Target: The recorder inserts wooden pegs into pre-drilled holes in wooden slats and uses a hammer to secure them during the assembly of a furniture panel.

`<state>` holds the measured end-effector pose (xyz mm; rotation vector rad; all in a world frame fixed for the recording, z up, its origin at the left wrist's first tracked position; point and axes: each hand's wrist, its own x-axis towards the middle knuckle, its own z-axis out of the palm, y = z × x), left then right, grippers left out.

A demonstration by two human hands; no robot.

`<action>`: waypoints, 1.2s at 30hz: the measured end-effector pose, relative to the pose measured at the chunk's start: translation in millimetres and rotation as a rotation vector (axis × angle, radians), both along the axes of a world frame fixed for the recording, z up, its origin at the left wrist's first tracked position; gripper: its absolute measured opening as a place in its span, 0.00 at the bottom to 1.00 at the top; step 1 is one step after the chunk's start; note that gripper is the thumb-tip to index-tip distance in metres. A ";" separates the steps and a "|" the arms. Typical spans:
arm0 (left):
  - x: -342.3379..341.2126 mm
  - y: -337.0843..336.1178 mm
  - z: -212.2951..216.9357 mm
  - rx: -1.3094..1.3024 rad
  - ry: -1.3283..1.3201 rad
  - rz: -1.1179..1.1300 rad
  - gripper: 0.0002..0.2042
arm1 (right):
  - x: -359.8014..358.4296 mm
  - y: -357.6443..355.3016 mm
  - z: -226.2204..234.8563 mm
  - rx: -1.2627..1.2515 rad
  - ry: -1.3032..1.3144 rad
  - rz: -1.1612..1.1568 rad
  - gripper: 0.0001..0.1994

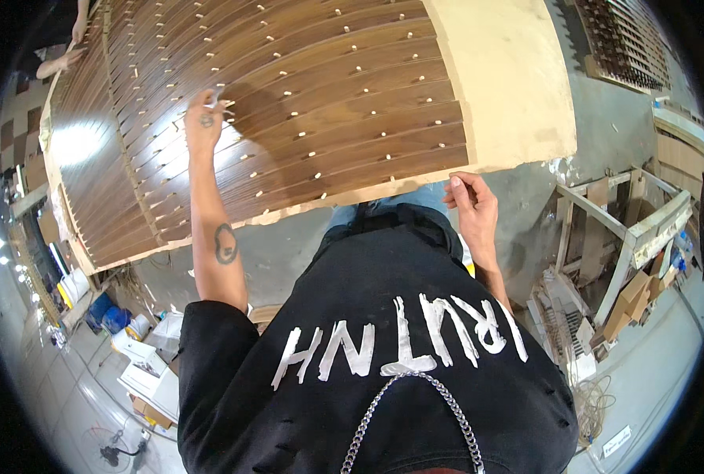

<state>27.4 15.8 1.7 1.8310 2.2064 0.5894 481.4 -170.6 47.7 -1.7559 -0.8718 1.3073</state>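
Note:
A broad panel of glossy brown wooden strips (320,126) spreads out in front of me, with rows of small pale pegs (315,175) standing in the seams between the strips. Over the panel's left-middle part reaches my left hand (203,120), its fingers drawn together around a small pale peg (227,104) at their tips. My right hand (473,207) hovers by the panel's near edge, right of my body. Its thumb and fingers are closed together, and whatever lies inside them is hidden.
A plain cream board (518,79) borders the strips on the right. Another person's hands (60,63) rest at the panel's far left edge. A wooden frame (624,229) stands to the right, near a slatted stack (624,39). Blue buckets (115,318) sit at the lower left.

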 end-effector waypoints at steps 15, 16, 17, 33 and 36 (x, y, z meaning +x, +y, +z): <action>135.1 -73.8 62.5 -0.152 0.006 -0.622 0.04 | -45.9 13.0 17.4 -0.004 0.085 0.169 0.14; 166.2 -89.2 71.4 -0.226 0.030 -0.766 0.04 | -52.6 14.1 20.3 0.025 0.157 0.181 0.17; 194.8 -104.8 78.8 -0.360 -0.185 -0.774 0.04 | -56.4 14.8 25.0 0.014 0.186 0.176 0.15; 202.4 -151.8 51.7 -0.401 -0.730 -0.440 0.09 | 6.7 34.8 -13.2 -0.040 -0.623 0.354 0.10; 181.1 -165.2 46.2 -0.305 -0.690 -0.405 0.08 | 4.2 29.4 -20.9 0.147 -0.882 0.427 0.11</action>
